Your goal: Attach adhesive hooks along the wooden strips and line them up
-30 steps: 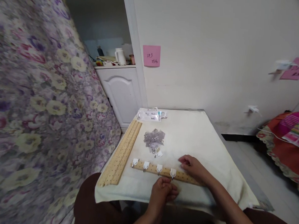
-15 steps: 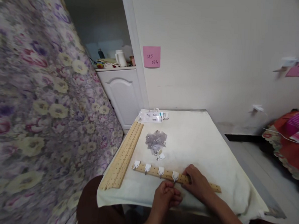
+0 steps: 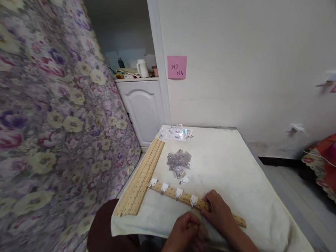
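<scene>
A pegboard-like wooden strip [image 3: 181, 196] lies across the cloth-covered table [image 3: 233, 169], with several white hooks [image 3: 178, 193] stuck along it. My right hand [image 3: 219, 213] rests on the strip just right of the last hook, fingers curled down on the wood. My left hand [image 3: 184, 230] hovers at the table's near edge, fingers pinched together around something too small to make out. A pile of clear hooks [image 3: 179, 160] lies beyond the strip.
Two longer wooden strips [image 3: 142, 177] lie along the table's left edge. A hook package [image 3: 173, 133] sits at the far edge by the wall. A flowered mattress [image 3: 46, 117] leans at left. A white cabinet [image 3: 142, 106] stands behind.
My right hand slid down onto the strip beside the last hook. My left hand stayed pinched near the front edge. The view shifted slightly.
</scene>
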Tool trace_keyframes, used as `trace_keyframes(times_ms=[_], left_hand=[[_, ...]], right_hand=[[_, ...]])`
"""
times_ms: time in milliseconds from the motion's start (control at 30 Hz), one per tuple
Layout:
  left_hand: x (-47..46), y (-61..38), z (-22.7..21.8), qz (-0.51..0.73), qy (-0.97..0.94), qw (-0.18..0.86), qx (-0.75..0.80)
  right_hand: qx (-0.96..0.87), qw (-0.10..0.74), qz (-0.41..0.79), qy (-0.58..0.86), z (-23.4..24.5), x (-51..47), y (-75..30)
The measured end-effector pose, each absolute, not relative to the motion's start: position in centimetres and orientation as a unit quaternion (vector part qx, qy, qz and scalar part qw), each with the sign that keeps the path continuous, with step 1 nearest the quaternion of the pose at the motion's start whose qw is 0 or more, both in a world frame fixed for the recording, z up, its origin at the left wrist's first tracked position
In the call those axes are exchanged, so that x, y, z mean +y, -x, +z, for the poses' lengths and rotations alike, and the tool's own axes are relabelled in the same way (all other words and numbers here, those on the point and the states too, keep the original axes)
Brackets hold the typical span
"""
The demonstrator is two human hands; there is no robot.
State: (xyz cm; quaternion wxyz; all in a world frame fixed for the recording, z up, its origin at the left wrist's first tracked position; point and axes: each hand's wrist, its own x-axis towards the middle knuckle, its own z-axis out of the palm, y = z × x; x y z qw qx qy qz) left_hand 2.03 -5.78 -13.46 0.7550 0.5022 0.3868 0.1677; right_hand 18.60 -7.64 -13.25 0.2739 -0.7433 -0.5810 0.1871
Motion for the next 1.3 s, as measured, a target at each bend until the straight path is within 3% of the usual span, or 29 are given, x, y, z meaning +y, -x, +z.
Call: trace_keyframes(times_ms=[100,200,300,367,467,867,1100,1300], left_hand=[[-4.6,-0.5,-11.6,0.11,-0.553,0.735,0.376],[-2.2,0.7,-9.0,0.156,-0.635,0.642,0.4],[0.8,0.7,-6.6,0.215,-0.779,0.392,0.44],[2.6,-0.1,-5.8,0.176,-0.84,0.22,0.462],[4.4,-1.9,-5.9,0.072,-0.858,0.093,0.5],[6.0,-4.9,-7.5,-0.024,-0.864,0.034,0.501],[4.1,-4.4,-5.9,-0.008,-0.872,0.002,0.49],[1.3,-5.3,-4.7,0.063,-0.91,0.056,0.406]], right_hand=[[-0.584,0.279,0.199,0.736,-13.3,-7.6,-18.6],[-0.585,0.314,0.237,0.709,-13.2,-7.6,-19.6],[-0.56,0.374,0.248,0.697,-13.0,-7.5,-21.8],[-0.543,0.405,0.235,0.697,-12.8,-7.5,-23.4],[-0.522,0.436,0.216,0.701,-12.5,-7.8,-25.4],[-0.47,0.471,0.213,0.715,-10.6,-8.8,-27.9],[-0.471,0.478,0.233,0.704,-10.3,-8.8,-27.4],[-0.474,0.511,0.317,0.643,-9.7,-8.5,-25.9]])
